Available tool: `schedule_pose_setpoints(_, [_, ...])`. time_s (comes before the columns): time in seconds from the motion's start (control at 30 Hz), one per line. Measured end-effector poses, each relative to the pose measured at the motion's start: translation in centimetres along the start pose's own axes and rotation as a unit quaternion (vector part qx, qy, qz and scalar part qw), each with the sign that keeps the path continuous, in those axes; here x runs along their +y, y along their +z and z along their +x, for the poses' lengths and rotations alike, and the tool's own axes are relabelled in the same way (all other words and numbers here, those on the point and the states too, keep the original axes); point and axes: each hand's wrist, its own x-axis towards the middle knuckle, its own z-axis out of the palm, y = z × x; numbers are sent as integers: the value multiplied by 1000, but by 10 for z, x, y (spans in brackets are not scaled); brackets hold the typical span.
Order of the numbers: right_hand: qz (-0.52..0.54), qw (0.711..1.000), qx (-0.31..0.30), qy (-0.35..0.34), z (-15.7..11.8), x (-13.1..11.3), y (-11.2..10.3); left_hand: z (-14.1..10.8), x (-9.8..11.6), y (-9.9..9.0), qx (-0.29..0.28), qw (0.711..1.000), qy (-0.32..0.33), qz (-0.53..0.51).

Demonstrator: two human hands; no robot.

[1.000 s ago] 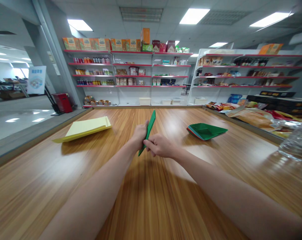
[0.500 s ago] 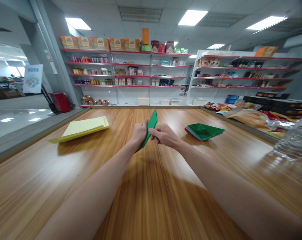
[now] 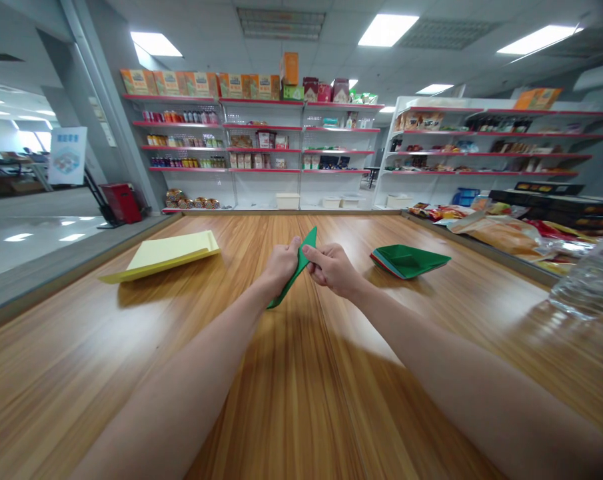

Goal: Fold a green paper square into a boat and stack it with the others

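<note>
A folded green paper point(image 3: 301, 266) is held tilted above the middle of the wooden table point(image 3: 291, 387). My left hand point(image 3: 282, 261) is closed on its left side, thumb up. On the other side my right hand point(image 3: 332, 268) pinches the paper's edge between thumb and bent fingers. To the right lies a stack of folded papers point(image 3: 412, 260), green on top with red and light blue edges under it. A pile of yellow paper sheets point(image 3: 168, 252) rests at the left, its lower sheet sticking out.
A clear plastic bottle point(image 3: 588, 283) stands at the right edge. Snack packets point(image 3: 501, 233) and dark boxes point(image 3: 541, 208) lie beyond the table's right rim. Shelves point(image 3: 261, 150) with goods line the back, and a sign board point(image 3: 67, 157) stands at far left.
The green paper has turned and now shows a narrower, more pointed top. My right hand's grip has shifted slightly up and right along its edge. The view has shifted slightly.
</note>
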Motion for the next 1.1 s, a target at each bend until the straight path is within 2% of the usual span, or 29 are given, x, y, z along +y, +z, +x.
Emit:
schedule_pose_setpoints(0.17, [-78,996,32,-10,2,8,0,-3,-3,-4,65,990,33,123])
schedule_pose_setpoints(0.27, [-127,991,33,-4,2,11,3,-5,-8,-8,81,974,53,207])
schedule_pose_setpoints(0.4, [-134,991,-4,26,3,16,-3,-10,-14,-10,74,955,88,272])
schedule_pose_setpoints(0.53, [-112,993,35,18,5,25,-15,-14,-21,-9,27,945,142,293])
schedule_pose_setpoints(0.67, [-72,995,68,22,4,45,-25,-7,-34,-17,-29,946,167,277])
schedule_pose_setpoints(0.77, [-33,993,98,53,2,63,-31,-1,-51,-34,-66,955,157,245])
schedule_pose_setpoints(0.83, [-8,992,103,76,2,71,-32,0,-67,-48,-70,966,138,207])
schedule_pose_setpoints(0.97, [13,994,57,96,2,74,-28,-7,-98,-66,-67,991,78,85])
schedule_pose_setpoints(1.1, [-4,995,13,95,0,72,-23,-11,-111,-65,-55,998,2,-34])
